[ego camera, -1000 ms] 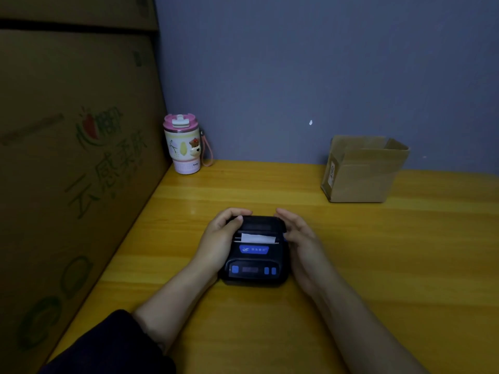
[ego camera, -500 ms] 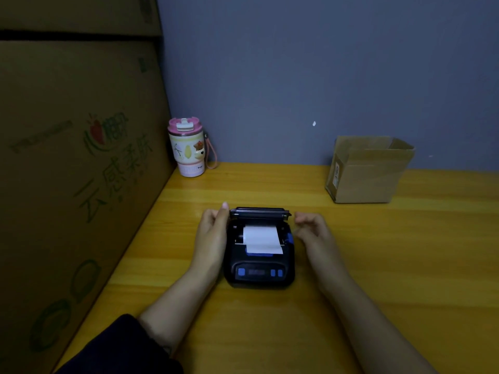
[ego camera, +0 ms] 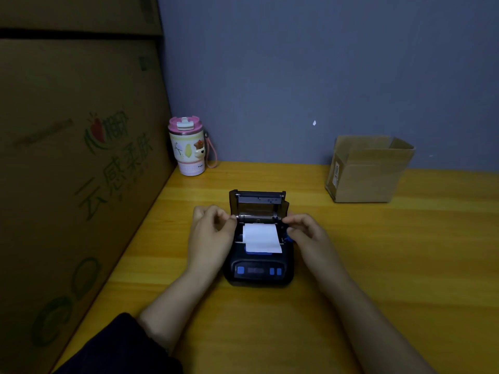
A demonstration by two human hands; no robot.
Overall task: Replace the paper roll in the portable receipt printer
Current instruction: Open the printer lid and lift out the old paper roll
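Observation:
A small black receipt printer (ego camera: 258, 271) with blue buttons sits on the yellow wooden table (ego camera: 378, 265). Its lid (ego camera: 258, 201) stands open and upright at the back. A white paper roll (ego camera: 261, 237) lies in the open bay, with its loose end draped toward me. My left hand (ego camera: 212, 233) rests against the printer's left side, fingertips at the left end of the bay. On the right side, my right hand (ego camera: 305, 233) has its fingertips at the other end of the bay. Neither hand clearly grips the roll.
A large cardboard box (ego camera: 67, 171) walls off the left side of the table. A pink-lidded tumbler (ego camera: 187, 147) stands at the back left corner. A small open cardboard box (ego camera: 367, 170) sits at the back right, against the grey wall.
The printer lid went from shut to fully open and upright, exposing the paper roll. Both hands moved from the lid to the two ends of the paper bay.

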